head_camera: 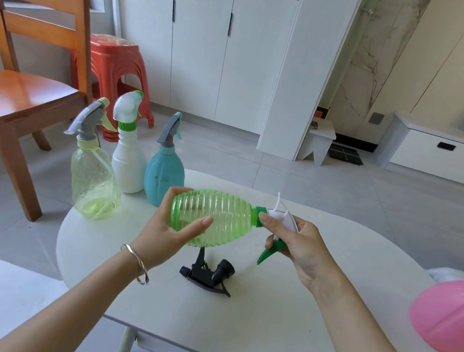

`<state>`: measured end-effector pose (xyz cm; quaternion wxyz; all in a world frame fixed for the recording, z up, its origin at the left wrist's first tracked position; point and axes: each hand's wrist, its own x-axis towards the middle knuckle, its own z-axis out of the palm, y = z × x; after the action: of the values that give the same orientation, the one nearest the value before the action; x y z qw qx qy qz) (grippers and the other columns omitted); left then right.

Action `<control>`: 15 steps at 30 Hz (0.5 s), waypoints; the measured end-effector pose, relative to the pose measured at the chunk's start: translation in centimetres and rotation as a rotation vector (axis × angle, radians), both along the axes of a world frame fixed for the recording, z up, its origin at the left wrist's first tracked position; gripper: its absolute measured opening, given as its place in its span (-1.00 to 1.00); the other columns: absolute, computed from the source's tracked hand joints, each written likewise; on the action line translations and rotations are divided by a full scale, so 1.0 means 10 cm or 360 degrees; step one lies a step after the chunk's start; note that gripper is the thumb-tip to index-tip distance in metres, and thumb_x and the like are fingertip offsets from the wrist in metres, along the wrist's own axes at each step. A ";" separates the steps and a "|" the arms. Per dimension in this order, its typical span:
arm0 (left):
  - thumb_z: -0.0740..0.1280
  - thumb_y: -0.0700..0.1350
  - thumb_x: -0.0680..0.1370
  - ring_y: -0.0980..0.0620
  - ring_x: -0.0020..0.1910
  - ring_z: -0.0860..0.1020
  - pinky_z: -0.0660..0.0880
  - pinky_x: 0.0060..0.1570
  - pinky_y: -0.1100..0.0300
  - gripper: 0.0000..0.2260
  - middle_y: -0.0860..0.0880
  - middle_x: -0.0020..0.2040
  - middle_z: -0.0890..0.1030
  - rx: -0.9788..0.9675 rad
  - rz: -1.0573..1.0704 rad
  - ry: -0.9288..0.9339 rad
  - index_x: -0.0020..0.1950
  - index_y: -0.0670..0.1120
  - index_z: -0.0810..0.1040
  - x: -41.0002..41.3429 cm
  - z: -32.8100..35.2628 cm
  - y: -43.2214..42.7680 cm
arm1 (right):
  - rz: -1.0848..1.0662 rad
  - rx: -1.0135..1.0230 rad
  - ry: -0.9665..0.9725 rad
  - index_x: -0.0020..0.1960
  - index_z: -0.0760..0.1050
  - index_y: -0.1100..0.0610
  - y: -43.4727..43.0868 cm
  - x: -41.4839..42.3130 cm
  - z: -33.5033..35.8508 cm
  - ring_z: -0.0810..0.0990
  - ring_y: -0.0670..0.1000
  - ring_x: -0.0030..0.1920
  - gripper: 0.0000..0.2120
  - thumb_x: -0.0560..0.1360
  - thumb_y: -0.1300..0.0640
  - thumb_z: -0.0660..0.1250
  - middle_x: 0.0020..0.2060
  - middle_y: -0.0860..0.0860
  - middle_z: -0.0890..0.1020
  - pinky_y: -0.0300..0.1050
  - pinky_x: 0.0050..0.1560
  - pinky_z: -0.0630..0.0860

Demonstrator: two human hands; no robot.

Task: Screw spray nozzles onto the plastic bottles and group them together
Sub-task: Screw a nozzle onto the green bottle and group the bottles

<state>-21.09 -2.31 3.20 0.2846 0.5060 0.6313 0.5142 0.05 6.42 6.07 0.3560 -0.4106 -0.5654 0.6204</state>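
Observation:
My left hand (173,233) grips a ribbed green bottle (217,219), held on its side above the white table (262,319). At the bottle's neck my right hand (295,248) holds a white and green spray nozzle (277,234), its green trigger pointing down. A loose black nozzle (208,273) lies on the table under the bottle. Three bottles with nozzles fitted stand together at the table's far left: a clear yellowish one (93,180), a white one (128,155) and a teal one (163,173). A pink bottle (452,317) with no nozzle on it sits at the right edge.
A wooden chair (13,96) stands left of the table, with stacked red stools (113,70) behind it. White cabinets (198,41) line the back wall. A low white drawer unit (455,155) is at the far right.

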 end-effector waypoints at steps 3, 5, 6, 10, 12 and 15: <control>0.35 0.29 0.29 0.03 0.09 0.55 0.44 0.04 0.17 -0.46 0.13 -0.03 0.57 -0.0052 -0.0007 0.0007 0.19 0.18 0.29 -0.03 0.02 -0.01 | 0.0015 0.0033 -0.0002 -0.09 0.63 0.07 0.01 0.00 0.00 0.51 -0.08 -0.48 -0.61 0.14 -0.08 0.52 -0.44 -0.13 0.61 -0.33 -0.29 0.54; 0.35 0.35 0.24 0.03 0.07 0.58 0.52 -0.02 0.14 -0.40 0.12 0.03 0.58 -0.0171 -0.0090 -0.0149 0.20 0.22 0.30 -0.06 0.05 -0.01 | 0.0015 0.0071 -0.0017 -0.10 0.63 0.07 0.02 -0.01 0.00 0.52 -0.08 -0.47 -0.61 0.15 -0.09 0.52 -0.40 -0.12 0.64 -0.32 -0.28 0.55; 0.36 0.37 0.22 0.00 0.08 0.61 0.59 -0.04 0.04 -0.37 0.06 0.13 0.57 -0.0237 -0.0177 -0.0337 0.22 0.21 0.32 -0.09 0.06 0.00 | 0.0023 0.0099 -0.0033 -0.11 0.63 0.06 0.02 -0.01 0.01 0.54 -0.08 -0.46 -0.63 0.16 -0.09 0.52 -0.38 -0.11 0.65 -0.32 -0.29 0.55; 0.29 0.36 0.37 -0.12 0.09 0.63 0.62 -0.08 -0.01 -0.37 -0.08 0.26 0.57 -0.0538 -0.0509 -0.0819 0.36 0.12 0.33 -0.24 0.10 -0.03 | 0.0092 0.0268 -0.0100 -0.13 0.63 0.07 0.04 0.02 0.06 0.64 -0.07 -0.33 -0.66 0.18 -0.09 0.52 -0.31 -0.06 0.68 -0.29 -0.27 0.56; 0.36 0.29 0.36 -0.13 0.08 0.64 0.62 -0.09 0.03 -0.35 -0.09 0.24 0.59 -0.0516 -0.0528 -0.0852 0.37 0.06 0.36 -0.26 0.08 -0.05 | 0.0059 0.0382 -0.0146 -0.08 0.63 0.03 0.04 0.01 0.07 0.63 -0.12 -0.20 -0.61 0.18 -0.13 0.52 -0.23 -0.11 0.67 -0.33 -0.19 0.54; 0.49 0.23 0.22 -0.11 0.05 0.65 0.61 -0.11 0.09 -0.31 -0.07 0.21 0.61 -0.0305 -0.0408 -0.0883 0.29 0.06 0.44 -0.24 0.05 -0.06 | -0.0278 0.0747 -0.0381 0.18 0.49 -0.07 0.02 -0.10 0.03 0.47 -0.28 0.09 -0.49 0.28 -0.13 0.50 0.08 -0.25 0.53 -0.49 0.06 0.34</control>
<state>-23.45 -2.93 3.67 0.5547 0.3927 0.5064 0.5308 -0.94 6.59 6.39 0.4243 -0.4345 -0.6942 0.3864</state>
